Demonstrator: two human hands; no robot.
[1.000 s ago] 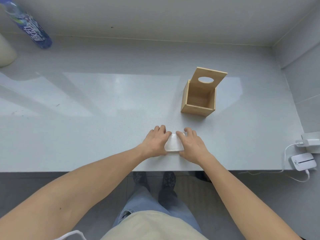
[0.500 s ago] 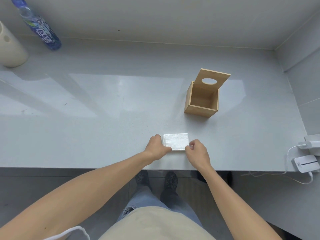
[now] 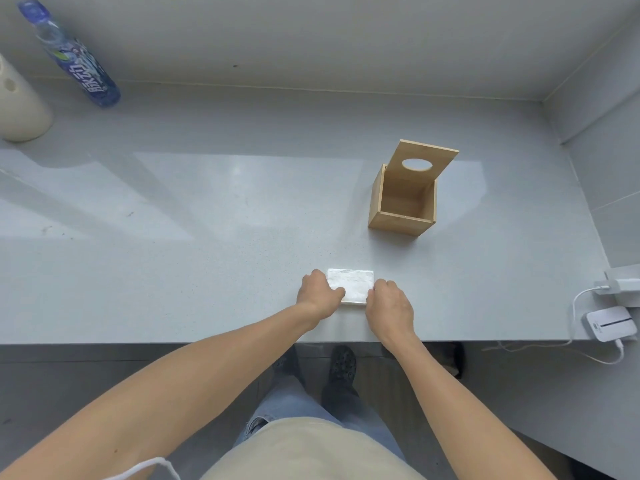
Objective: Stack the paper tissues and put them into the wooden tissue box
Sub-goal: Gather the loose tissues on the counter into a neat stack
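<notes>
Pale grey glossy counter [image 3: 207,271]. Near its front edge, a flat white rectangular stack of paper tissues [image 3: 351,285], gripped at both short ends: left hand [image 3: 318,293] and right hand [image 3: 389,306], fingers curled on it. Beyond and to the right, well apart, light wooden tissue box [image 3: 403,206], lid up, oval hole showing. Blue bottle [image 3: 74,60] far left.

the only print in view is on the blue label of a plastic drink bottle [image 3: 74,60], far off to the left of both grips, at the back of the surface [image 3: 207,209]: large white chinese characters, too blurred and slanted to read with certainty.
</notes>
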